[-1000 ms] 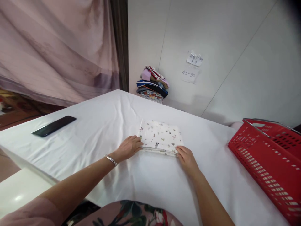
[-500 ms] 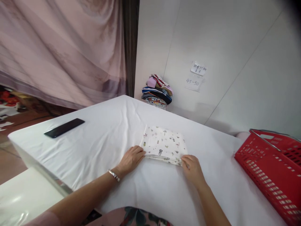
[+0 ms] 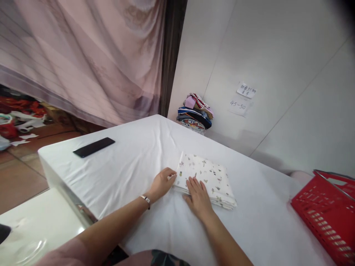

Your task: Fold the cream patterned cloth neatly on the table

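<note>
A white folded cloth with small printed plants and figures lies on the white-covered table, its layered near edge facing me. My left hand, with a silver bracelet at the wrist, pinches the cloth's left edge near the front corner. Fingers stretched out, my right hand rests flat on the cloth's front left part, its thumb just off the near edge.
A black phone-like slab lies at the table's left. On the right stands a red basket. Stacked folded fabrics sit beyond the far edge by the wall, below paper notes. A pink curtain hangs at the back left.
My right hand has left the cloth's right front corner and moved left onto its top. My left hand stays at the left edge. The view has shifted, moving the scene rightward.
</note>
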A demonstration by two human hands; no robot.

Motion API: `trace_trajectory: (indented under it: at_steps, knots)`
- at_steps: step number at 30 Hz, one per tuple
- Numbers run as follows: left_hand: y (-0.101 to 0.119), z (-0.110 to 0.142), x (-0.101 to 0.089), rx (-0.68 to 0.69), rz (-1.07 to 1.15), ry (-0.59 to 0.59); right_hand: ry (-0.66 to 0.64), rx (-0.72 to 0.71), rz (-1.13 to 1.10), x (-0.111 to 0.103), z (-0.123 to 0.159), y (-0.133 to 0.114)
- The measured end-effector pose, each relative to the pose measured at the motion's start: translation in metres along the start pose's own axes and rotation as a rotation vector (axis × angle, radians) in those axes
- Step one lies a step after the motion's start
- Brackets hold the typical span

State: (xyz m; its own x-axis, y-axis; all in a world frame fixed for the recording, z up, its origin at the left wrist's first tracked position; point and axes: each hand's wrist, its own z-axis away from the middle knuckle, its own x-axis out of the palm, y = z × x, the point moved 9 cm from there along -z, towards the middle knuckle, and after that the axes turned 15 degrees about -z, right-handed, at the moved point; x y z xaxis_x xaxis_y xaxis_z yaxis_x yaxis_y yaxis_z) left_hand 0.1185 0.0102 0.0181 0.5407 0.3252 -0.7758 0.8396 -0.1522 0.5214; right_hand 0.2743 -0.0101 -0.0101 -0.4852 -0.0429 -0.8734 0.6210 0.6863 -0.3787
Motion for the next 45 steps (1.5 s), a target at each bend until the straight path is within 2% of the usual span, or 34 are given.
trace_trajectory:
  at_steps: [3,5,7,11,14,17,19,22,25,27,29,32,36,40,45]
  knots:
    - [-0.021,-0.023,0.021,-0.201,-0.036,-0.149,0.006,-0.006,0.025,-0.001,0.003,0.002]
    - [-0.021,-0.031,0.037,-0.228,-0.054,-0.249,-0.001,-0.003,0.033,-0.002,0.003,0.001]
    - [-0.018,-0.033,0.045,-0.216,-0.074,-0.260,-0.019,0.003,0.025,-0.002,0.004,0.001]
    - [-0.016,-0.028,0.047,-0.199,-0.078,-0.230,-0.048,0.092,-0.065,-0.004,-0.003,0.006]
    - [-0.020,-0.026,0.049,-0.227,-0.103,-0.302,-0.011,0.213,-0.158,-0.010,-0.021,0.012]
    - [-0.024,-0.027,0.049,-0.257,-0.136,-0.350,0.009,0.248,-0.172,-0.008,-0.042,0.008]
    - [-0.025,-0.026,0.049,-0.266,-0.146,-0.355,-0.024,0.249,-0.141,0.002,-0.050,0.002]
    - [-0.025,-0.024,0.050,-0.257,-0.165,-0.333,-0.058,0.261,-0.110,0.016,-0.047,-0.002]
    - [-0.021,-0.022,0.049,-0.216,-0.177,-0.300,-0.081,0.296,-0.160,0.021,-0.043,0.006]
    - [-0.020,-0.021,0.049,-0.209,-0.182,-0.305,-0.081,0.334,-0.220,0.017,-0.050,0.017]
    - [-0.019,-0.021,0.049,-0.206,-0.185,-0.320,-0.053,0.349,-0.242,0.008,-0.070,0.027]
    - [-0.018,-0.021,0.050,-0.184,-0.182,-0.323,-0.043,0.360,-0.151,0.001,-0.114,0.042]
    - [-0.018,-0.021,0.053,-0.160,-0.178,-0.304,-0.111,0.490,0.009,0.016,-0.153,0.068]
    - [-0.017,-0.020,0.055,-0.135,-0.184,-0.305,-0.138,0.524,0.011,0.033,-0.159,0.082]
    - [-0.015,-0.019,0.054,-0.135,-0.212,-0.325,-0.157,0.550,-0.005,0.036,-0.154,0.086]
